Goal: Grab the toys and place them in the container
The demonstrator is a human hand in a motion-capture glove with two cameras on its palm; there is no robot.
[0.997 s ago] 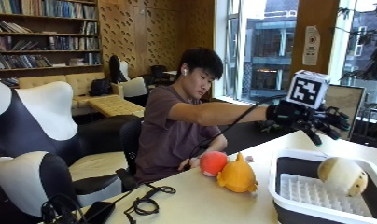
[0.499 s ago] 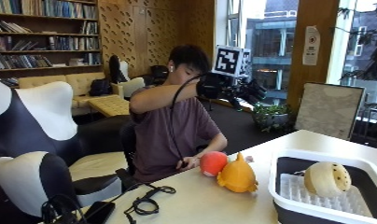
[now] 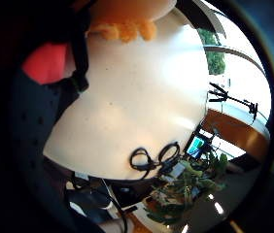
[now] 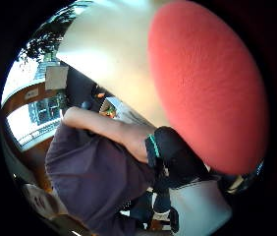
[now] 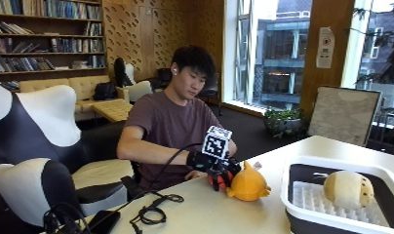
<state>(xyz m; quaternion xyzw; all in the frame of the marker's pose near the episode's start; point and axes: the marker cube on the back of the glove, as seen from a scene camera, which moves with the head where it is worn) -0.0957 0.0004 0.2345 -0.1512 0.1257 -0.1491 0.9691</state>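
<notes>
Red round plush ball toy (image 5: 218,181) sat on the pale counter (image 5: 216,214) under the black-gloved right hand (image 5: 213,165) in the outside view, just beside and touching the orange plush fish-shaped toy (image 5: 247,185). Hand was directly over the ball from the person's side; whether the fingers were clamped on it could not be told here. Ball has no long axis. Orange toy lay between ball and the white-rimmed dark plastic container (image 5: 301,168), its body pointing roughly toward the container. Cream round plush toy (image 5: 346,189) was already in the container. Black coiled cable (image 5: 151,212) lay near the counter edge.

Thumb side palm view: red ball (image 4: 207,88) filled much of the frame, so close to the palm; not surely held. Counter showed beyond it.

Little finger side palm view: slice of red ball (image 3: 47,63) at the glove, orange toy (image 3: 127,19) beyond it, cable (image 3: 154,158) well apart. Likely step: grasping the ball, then carrying it over the orange toy to the container.
</notes>
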